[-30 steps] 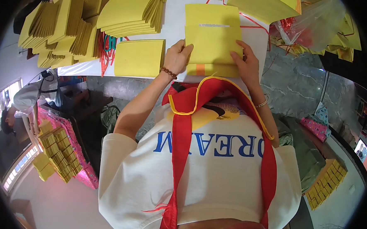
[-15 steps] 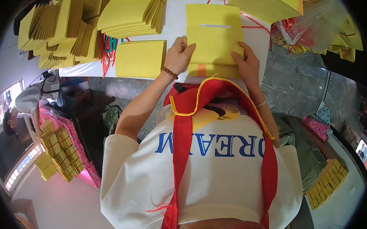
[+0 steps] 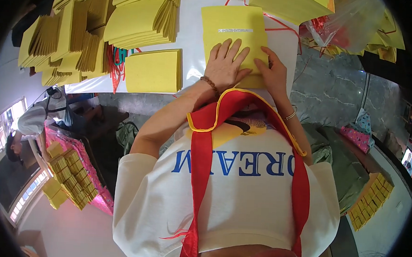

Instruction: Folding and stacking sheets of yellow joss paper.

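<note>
A sheet of yellow paper (image 3: 235,20) with a short silvery strip across its upper part lies on the white table in front of me. Its near edge looks folded up, partly hidden by my hands. My left hand (image 3: 225,64) rests flat on it, fingers spread and pointing away. At the sheet's right edge, my right hand (image 3: 275,72) has its thumb on top and its fingers curled along the side. To the left lies a neat yellow paper stack (image 3: 153,71), apart from my hand.
Stacks of folded yellow paper (image 3: 141,22) fill the table's left side. Red cords (image 3: 281,29) and another yellow piece (image 3: 291,5) lie at the far right, near a clear plastic bag (image 3: 346,29). Another person (image 3: 32,117) is at the left, beside yellow bundles (image 3: 75,173).
My left hand has moved from the sheet's left edge onto its middle and flattened out. The orange band near the bottom is now covered. My right hand stays at the right edge.
</note>
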`<state>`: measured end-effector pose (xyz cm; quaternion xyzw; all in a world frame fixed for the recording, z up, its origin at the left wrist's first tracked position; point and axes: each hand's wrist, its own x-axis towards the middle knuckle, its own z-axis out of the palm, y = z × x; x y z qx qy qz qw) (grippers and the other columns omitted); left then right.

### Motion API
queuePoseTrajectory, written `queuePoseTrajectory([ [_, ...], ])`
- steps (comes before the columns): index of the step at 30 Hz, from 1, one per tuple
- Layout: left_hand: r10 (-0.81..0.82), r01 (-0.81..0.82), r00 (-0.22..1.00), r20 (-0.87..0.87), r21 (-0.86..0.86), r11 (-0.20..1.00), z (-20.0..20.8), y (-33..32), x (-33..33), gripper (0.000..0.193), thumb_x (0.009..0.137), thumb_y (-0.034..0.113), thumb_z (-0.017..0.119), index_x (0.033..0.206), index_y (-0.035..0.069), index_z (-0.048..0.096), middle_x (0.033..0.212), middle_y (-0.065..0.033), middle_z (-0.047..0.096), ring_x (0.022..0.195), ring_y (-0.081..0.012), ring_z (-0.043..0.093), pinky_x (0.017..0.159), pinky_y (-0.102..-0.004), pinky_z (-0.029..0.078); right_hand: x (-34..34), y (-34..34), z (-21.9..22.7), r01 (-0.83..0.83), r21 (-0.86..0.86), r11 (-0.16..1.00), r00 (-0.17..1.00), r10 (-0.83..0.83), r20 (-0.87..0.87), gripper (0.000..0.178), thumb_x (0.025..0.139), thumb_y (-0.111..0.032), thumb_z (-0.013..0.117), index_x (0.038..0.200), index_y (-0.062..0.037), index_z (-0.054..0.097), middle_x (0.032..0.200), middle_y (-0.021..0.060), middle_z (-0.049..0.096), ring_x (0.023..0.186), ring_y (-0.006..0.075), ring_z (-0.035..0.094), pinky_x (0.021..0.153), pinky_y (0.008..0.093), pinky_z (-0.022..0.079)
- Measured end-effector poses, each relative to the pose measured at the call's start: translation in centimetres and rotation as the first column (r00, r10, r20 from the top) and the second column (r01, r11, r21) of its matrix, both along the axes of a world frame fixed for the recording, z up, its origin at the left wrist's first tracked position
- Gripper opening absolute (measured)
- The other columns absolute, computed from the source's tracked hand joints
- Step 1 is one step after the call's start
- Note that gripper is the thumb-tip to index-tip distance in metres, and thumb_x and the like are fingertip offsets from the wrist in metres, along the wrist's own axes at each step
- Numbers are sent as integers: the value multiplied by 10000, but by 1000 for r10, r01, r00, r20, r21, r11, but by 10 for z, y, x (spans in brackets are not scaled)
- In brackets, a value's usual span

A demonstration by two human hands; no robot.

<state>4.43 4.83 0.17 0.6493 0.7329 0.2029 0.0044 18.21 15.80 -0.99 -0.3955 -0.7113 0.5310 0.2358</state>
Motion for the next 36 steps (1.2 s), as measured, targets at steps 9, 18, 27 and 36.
queuePoseTrajectory([
  [9,24,-25,998,-53,-31,999,-8,1,3,585,771,420,611,1258,136,453,1307,-138,417,1206,-338,367,978,-488,287,20,-31,5,-436,733,522,883,91,461,533,833,-406,562,1275,-124,468,1365,58,396,1265,206,361,1004,563,190],
  [18,-243,241,969,-35,-48,969,3,-10,-13,634,707,319,664,1245,60,450,1307,-162,403,1196,-325,363,947,-477,303,24,-26,0,-583,573,577,791,241,562,591,878,-439,449,1340,-78,377,1444,51,281,1347,234,212,1051,569,123],
  [27,-173,162,983,-68,-150,975,28,3,-8,446,707,131,562,1137,17,526,1073,-106,566,943,-252,545,755,-350,464,28,2,25,-38,-159,987,948,-15,-317,410,972,-271,358,1285,-15,431,1216,131,539,1160,206,480,1005,339,330],
  [36,-28,74,964,-265,165,983,106,-129,-92,480,686,100,553,1164,138,575,1111,-23,595,993,-195,558,824,-321,444,29,0,16,8,-193,981,977,-49,-208,375,973,-273,369,1199,-16,522,1098,117,596,1042,187,547,909,318,412],
])
